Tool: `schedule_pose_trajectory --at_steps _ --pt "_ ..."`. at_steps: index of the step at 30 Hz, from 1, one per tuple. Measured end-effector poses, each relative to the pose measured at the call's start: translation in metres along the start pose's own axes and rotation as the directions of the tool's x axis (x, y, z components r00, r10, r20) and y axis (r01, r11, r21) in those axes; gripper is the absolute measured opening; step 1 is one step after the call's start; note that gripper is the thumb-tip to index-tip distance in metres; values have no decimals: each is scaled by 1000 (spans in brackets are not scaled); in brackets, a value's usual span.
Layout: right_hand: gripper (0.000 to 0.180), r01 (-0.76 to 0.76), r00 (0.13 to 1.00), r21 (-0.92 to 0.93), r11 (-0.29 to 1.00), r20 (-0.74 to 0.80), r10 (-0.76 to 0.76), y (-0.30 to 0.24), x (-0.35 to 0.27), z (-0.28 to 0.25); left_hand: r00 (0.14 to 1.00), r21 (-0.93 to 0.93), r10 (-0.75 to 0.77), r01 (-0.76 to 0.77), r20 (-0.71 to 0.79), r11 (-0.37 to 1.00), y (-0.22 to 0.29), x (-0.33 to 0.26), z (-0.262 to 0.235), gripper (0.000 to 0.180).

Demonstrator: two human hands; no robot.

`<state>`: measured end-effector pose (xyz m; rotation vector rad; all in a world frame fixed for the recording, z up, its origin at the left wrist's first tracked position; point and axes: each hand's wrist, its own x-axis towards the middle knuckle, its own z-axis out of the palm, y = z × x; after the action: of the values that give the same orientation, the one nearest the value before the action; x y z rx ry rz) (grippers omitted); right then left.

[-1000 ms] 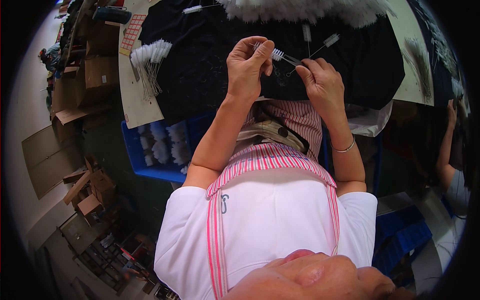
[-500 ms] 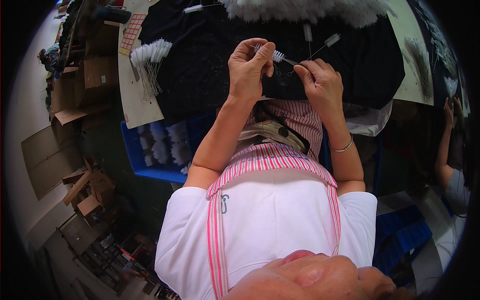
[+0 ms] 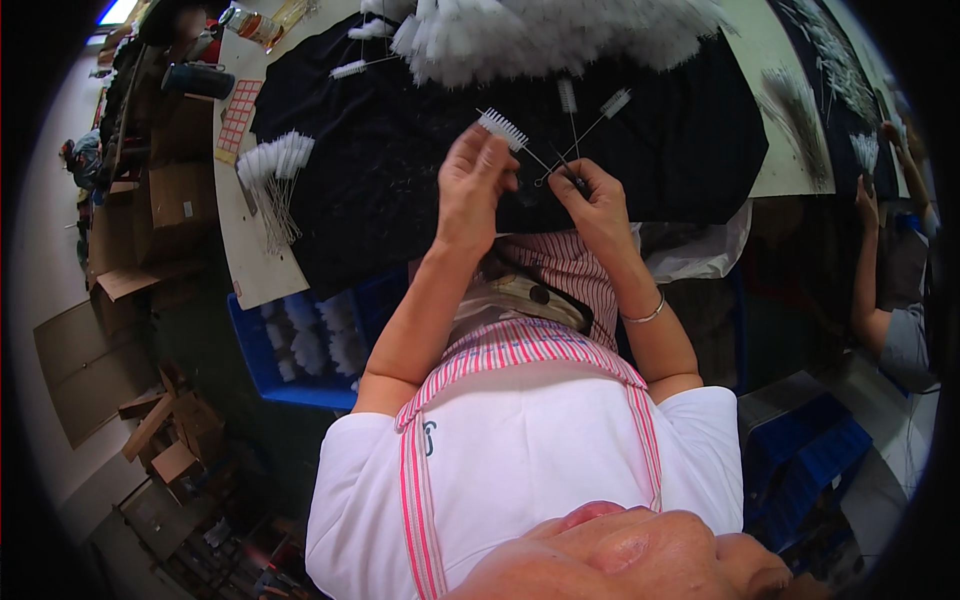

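My left hand (image 3: 472,190) is closed around a small white-bristled wire brush (image 3: 503,129), its bristle head rising past thumb and fingertips. The brush's thin wire stem slants down toward my right hand (image 3: 597,208). Between that hand's thumb and fingers is a slim dark tool (image 3: 569,172); its exact kind is too small to make out. Two more wire brushes lie just beyond, one with an upright head (image 3: 568,97) and one tilted right (image 3: 615,102). All this is over a black cloth (image 3: 400,190) on the table.
A large heap of white brushes (image 3: 560,40) covers the far side. At the left lie a brush bunch (image 3: 278,160), a red-and-white label sheet (image 3: 237,120) and a dark cylinder (image 3: 198,80). A blue crate (image 3: 262,370) sits below the table. Another person's arm (image 3: 868,270) is at right.
The brush and the tool, together at the bristles before, are now apart. My right hand has dropped away from the bristle head, which shows more fully. The whole view has shifted slightly.
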<state>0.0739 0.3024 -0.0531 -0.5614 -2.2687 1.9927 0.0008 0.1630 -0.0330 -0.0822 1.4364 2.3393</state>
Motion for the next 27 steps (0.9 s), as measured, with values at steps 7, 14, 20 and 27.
schedule_pose_trajectory --at_steps 7,14,20,27 --pt "18 149 987 15 989 -58 -148 10 7 7 980 -26 -196 197 12 980 -34 -7 -4 17" --pt "31 -80 899 -737 671 -345 -271 25 47 -5 974 -127 -225 224 11 966 -19 1 -5 14" --pt "20 -167 920 -601 781 -381 -97 23 46 -9 955 11 -287 289 -77 957 -22 8 5 14" --pt "15 101 897 -410 907 -357 -261 -12 -6 5 975 74 -222 223 -20 972 -18 3 27 25"
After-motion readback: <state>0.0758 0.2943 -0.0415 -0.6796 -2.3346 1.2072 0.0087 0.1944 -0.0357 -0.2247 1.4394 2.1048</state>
